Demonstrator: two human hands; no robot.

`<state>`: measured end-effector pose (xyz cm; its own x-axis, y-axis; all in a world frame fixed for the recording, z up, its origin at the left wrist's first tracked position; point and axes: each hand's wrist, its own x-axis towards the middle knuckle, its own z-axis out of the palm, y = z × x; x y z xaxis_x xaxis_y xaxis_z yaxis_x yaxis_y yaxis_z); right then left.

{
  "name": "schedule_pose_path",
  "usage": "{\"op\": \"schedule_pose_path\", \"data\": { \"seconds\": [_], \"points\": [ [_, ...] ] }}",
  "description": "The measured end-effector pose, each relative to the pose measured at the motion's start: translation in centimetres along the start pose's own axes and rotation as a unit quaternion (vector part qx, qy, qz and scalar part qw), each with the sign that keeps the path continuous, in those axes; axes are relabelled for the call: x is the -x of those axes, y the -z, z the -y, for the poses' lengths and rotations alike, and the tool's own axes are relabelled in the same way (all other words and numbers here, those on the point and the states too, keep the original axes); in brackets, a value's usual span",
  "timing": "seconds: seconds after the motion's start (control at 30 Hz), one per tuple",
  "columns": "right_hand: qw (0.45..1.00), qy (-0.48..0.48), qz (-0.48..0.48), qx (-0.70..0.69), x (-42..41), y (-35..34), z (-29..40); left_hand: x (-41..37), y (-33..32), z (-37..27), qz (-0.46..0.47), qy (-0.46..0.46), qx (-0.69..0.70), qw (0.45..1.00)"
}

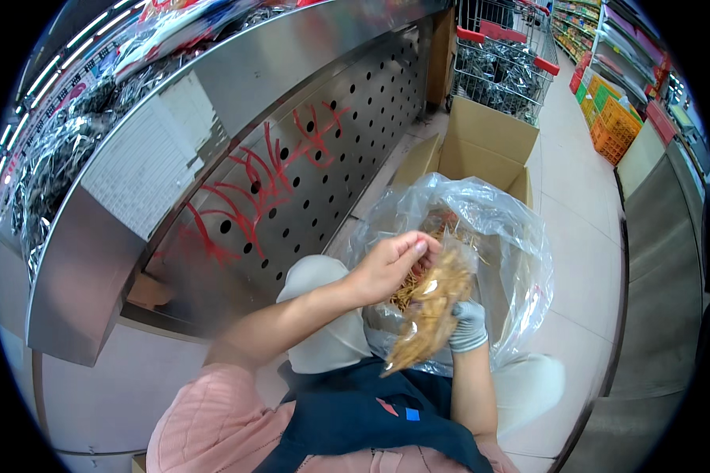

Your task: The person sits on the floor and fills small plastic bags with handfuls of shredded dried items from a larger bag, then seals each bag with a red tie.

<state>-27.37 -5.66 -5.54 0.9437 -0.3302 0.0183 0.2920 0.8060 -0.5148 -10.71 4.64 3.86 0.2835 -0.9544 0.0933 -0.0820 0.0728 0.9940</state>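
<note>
A clear plastic bag of yellowish-brown dried strips is tilted in front of my apron, slightly blurred. My left hand, bare, has its fingers pinched together at the bag's upper end. Gripping its right side is my right hand, in a grey knit glove; the bag partly hides its fingers. Beneath both hands, a large clear plastic liner spreads wide over an open cardboard box. Loose dried strips of the same colour lie inside the liner.
To the left stands a perforated steel display counter with red marks, stacked with dark plastic-wrapped packs. A shopping cart of similar packs is behind the box. Orange crates and a metal cabinet line the right side.
</note>
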Motion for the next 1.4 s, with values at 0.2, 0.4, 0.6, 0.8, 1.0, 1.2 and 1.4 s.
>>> {"op": "schedule_pose_path", "data": {
  "seconds": [0.2, 0.4, 0.6, 0.8, 1.0, 1.2, 1.4],
  "points": [
    [0.984, 0.056, -0.033, -0.168, -0.4, 4.4, 0.7, -1.2, 3.1, -1.2, 0.179, -0.022, -0.341, 0.923],
    [0.972, 0.047, -0.057, -0.221, -1.1, 7.0, 0.0, -8.9, 6.8, -0.1, -0.046, 0.255, 0.144, 0.955],
    [0.964, 0.014, -0.057, -0.259, -2.8, 6.9, -1.4, -18.2, 23.3, -2.8, -0.34, 0.011, 0.358, 0.87],
    [0.966, 0.1, -0.117, -0.208, -3.6, 5.1, 0.7, -18.5, 15.4, -0.8, -0.246, 0.138, 0.177, 0.943],
    [0.942, 0.1, -0.256, -0.192, -2.4, 4.6, 2.8, -17.0, 6.1, -1.2, -0.181, 0.118, 0.057, 0.975],
    [0.945, 0.159, -0.279, -0.062, 0.8, -2.7, 7.7, -16.1, 11.2, 2.3, -0.204, 0.049, 0.156, 0.965],
    [0.952, 0.106, -0.274, 0.082, 4.4, -0.7, 15.8, -20.9, 17.6, 1.1, -0.279, -0.005, 0.417, 0.865]
  ]
}}
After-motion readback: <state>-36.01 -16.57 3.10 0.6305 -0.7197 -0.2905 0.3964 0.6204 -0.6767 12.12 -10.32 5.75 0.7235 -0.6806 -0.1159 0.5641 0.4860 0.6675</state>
